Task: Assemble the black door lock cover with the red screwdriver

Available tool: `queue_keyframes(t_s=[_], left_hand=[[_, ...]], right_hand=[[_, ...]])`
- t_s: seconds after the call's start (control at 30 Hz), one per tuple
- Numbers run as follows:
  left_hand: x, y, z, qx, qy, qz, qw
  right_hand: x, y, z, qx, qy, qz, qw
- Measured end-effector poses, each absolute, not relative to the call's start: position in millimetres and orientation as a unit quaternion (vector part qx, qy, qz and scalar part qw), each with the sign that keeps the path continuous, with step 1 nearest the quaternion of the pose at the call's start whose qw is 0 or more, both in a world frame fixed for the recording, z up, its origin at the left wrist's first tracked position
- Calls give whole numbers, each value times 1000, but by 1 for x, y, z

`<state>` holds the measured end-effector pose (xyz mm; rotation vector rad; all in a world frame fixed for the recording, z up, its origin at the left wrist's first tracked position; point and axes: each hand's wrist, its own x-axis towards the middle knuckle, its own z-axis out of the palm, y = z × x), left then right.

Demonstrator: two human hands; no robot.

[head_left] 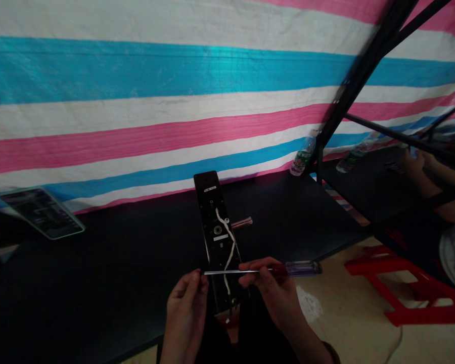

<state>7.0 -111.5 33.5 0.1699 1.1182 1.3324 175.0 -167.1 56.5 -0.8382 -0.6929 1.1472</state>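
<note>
My right hand [278, 293] grips a screwdriver [303, 268] with a see-through, purplish handle, its shaft pointing left. At the shaft's tip, the fingers of my left hand [185, 301] are pinched together; a tiny dark piece shows between them, too small to name. Beneath the shaft lies a long black panel [207, 202], which looks like the inside of a door lock housing, its near end reaching past the table edge. A white cable [233, 247] runs along it. Beside the panel's right edge rests a second tool with a clear, reddish handle [242, 223].
A phone [45, 212] leans at the left of the black table [288, 217]. Plastic bottles [303, 154] stand by the black metal frame [349, 96]. On the right are a red stool [394, 293] and another person's hands [417, 161]. Striped sheeting [155, 71] hangs behind.
</note>
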Motion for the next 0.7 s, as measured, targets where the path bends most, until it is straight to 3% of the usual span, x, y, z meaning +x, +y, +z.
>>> queue_keyframes(t_s=[0.43,0.7], left_hand=[[1,-111,51,107,482,566,660],[-33,-128,38,310,511,558,576]], right_hand=[[194,-168,104,-331,-446,549,624],[189,-166,90,-302,-371,615,626]])
